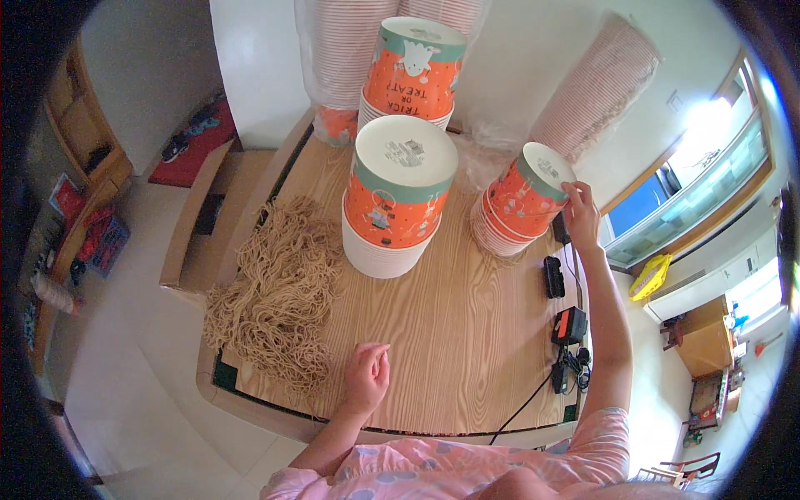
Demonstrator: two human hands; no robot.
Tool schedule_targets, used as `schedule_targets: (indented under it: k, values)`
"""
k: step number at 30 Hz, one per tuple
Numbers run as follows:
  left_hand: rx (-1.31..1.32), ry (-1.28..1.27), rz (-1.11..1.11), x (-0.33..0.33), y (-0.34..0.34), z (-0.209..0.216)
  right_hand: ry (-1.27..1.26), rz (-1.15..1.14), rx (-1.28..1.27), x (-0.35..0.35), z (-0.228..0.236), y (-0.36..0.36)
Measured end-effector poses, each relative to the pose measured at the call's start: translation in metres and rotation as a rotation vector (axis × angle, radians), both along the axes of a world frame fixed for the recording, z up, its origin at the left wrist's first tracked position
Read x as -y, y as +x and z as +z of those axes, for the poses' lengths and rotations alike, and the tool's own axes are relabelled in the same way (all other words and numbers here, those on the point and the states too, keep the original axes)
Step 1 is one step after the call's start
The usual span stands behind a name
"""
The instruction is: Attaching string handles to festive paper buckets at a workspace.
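On the right of the table, my right hand point(581, 212) grips the edge of the upper paper bucket point(525, 196) in a short upside-down stack. These buckets are orange with a green band and white base; thin cords show around the stack's lower part. My left hand point(368, 375) hovers near the front edge with its fingers curled together; whatever they may hold is hidden. Nearest to it, on the left, lies a tangled heap of beige cord point(279, 300). A taller upside-down bucket stack point(398, 200) stands mid-table.
Behind it rises another orange bucket stack point(414, 75). Plastic-wrapped stacks of buckets point(593, 87) lean at the back. A black power adapter point(569, 326) with cables and a small black holder point(552, 277) lie along the right edge. A cardboard box point(196, 225) stands left of the table.
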State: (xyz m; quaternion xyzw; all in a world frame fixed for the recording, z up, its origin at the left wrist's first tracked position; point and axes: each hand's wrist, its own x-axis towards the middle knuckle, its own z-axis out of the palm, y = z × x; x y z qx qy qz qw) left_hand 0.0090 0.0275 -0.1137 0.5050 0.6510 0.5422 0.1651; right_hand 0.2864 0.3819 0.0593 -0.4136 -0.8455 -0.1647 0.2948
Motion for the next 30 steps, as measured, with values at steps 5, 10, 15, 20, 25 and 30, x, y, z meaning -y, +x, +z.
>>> schedule_targets:
  k: [5, 10, 15, 20, 25, 30]
  values:
    - [0.010, 0.022, 0.007, 0.000, 0.000, -0.005, -0.010, 0.004, 0.003, -0.003, -0.003, 0.001]
    - [0.010, 0.003, -0.001, 0.000, 0.001, 0.000, -0.025, 0.011, 0.013, -0.005, -0.008, 0.007]
    - [0.026, -0.012, -0.004, 0.000, 0.001, 0.002, -0.069, 0.014, -0.011, -0.009, -0.021, 0.010]
    - [0.012, 0.001, -0.013, 0.000, 0.001, 0.003, -0.126, -0.011, -0.018, -0.001, -0.022, 0.009]
    - [-0.037, -0.014, -0.028, 0.004, -0.003, 0.001, -0.103, 0.026, 0.104, 0.019, -0.020, -0.002]
    - [-0.030, 0.019, -0.018, -0.008, -0.006, 0.020, -0.287, -0.141, 0.332, 0.048, 0.024, -0.005]
